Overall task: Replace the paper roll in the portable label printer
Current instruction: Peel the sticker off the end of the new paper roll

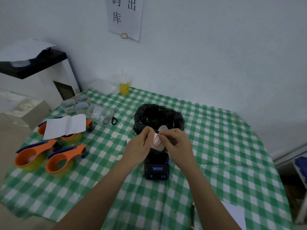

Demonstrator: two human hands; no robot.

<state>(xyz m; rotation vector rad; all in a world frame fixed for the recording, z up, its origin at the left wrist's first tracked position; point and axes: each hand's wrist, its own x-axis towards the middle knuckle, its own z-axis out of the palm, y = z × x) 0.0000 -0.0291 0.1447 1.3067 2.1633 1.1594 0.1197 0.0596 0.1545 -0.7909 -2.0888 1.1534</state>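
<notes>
Hands meet above the black label printer (157, 165), which sits on the green checked tablecloth (216, 146). The left hand (141, 143) pinches the paper roll (157, 141), its labels outlined in red, while the right hand (177, 143) nips what looks like the loose end of the strip between thumb and forefinger. A bin lined with a black bag (157, 115) stands just behind.

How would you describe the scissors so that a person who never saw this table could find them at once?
Start at the black bin bag standing in the middle of the green checked tablecloth. Look just to its left: the scissors lie flat there, beside clear packets and clear tape rolls. They alone have black looped handles and pale metal blades.
</notes>
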